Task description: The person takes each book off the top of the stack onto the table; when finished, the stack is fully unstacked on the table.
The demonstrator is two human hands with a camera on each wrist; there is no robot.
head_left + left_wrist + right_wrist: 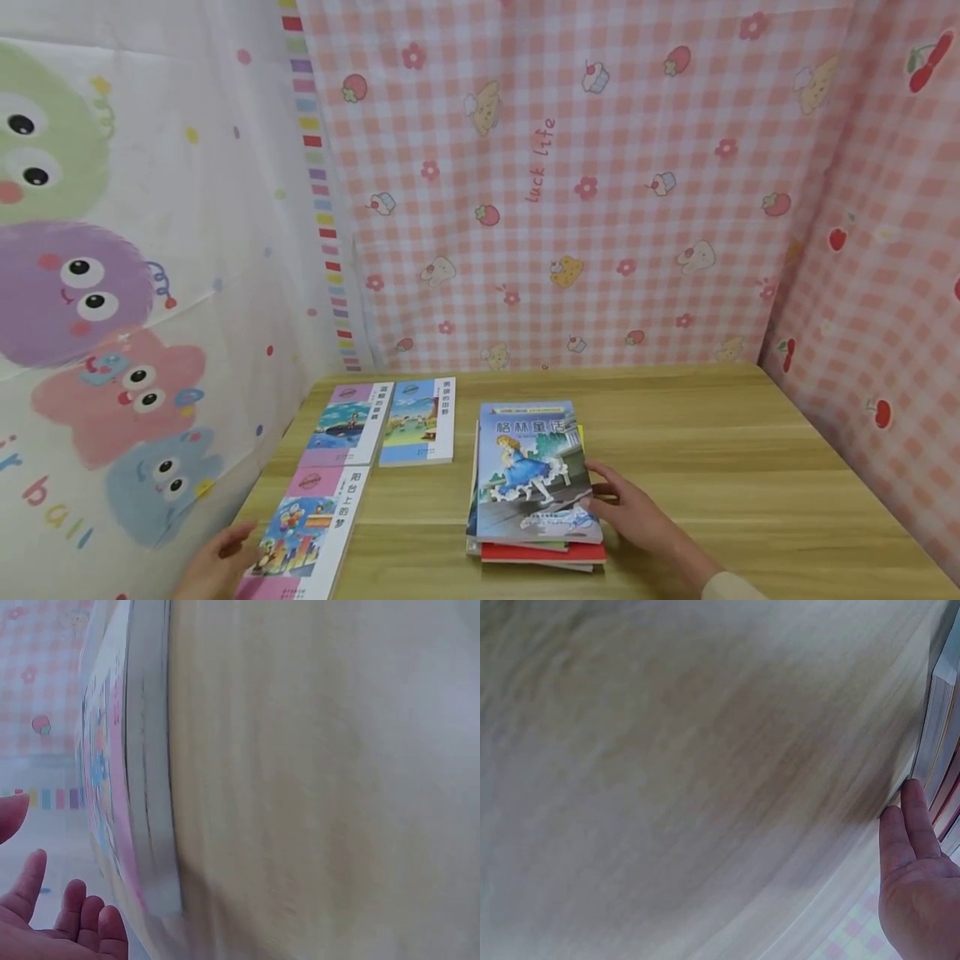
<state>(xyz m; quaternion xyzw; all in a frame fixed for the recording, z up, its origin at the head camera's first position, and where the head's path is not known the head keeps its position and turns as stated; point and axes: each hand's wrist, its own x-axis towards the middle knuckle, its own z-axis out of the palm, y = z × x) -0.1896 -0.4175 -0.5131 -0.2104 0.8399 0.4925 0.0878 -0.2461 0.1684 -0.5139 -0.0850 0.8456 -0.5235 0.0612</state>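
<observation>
Wood-grain, yellow-brown tabletop (712,450) carries a multi-volume book stack (534,500), which I take as the reference for all positions on my feed. On top of the stack lies a blue-grey rectangular paperback (532,462), cover up, illustrated with a figure in a blue dress. Beneath it, at the near side of the stack, projects a red-covered book (543,556). At the right side of the stack I read the right hand (633,512): in the right wrist view two fingers extend straight alongside the page edges, and in the head view the thumb lies at the top cover's right margin; how firmly they press I cannot tell. A cream sleeve (731,587) follows that wrist. Left of the stack, toward its near side, lies a pink-and-white paperback with a balloon picture (300,533). At that book's outer edge, farthest from the stack, I locate the left hand (217,567): fingers loosely bent, thumb and fingers apart, gripping nothing; fingertip contact I cannot confirm. Left of the stack, toward its far side, lie a pink-and-white paperback with a sea picture (348,425) and, nearer the stack, a blue-and-white paperback with a pond picture (416,421). Behind the stack hangs a pink-and-white checked cloth (570,225).
</observation>
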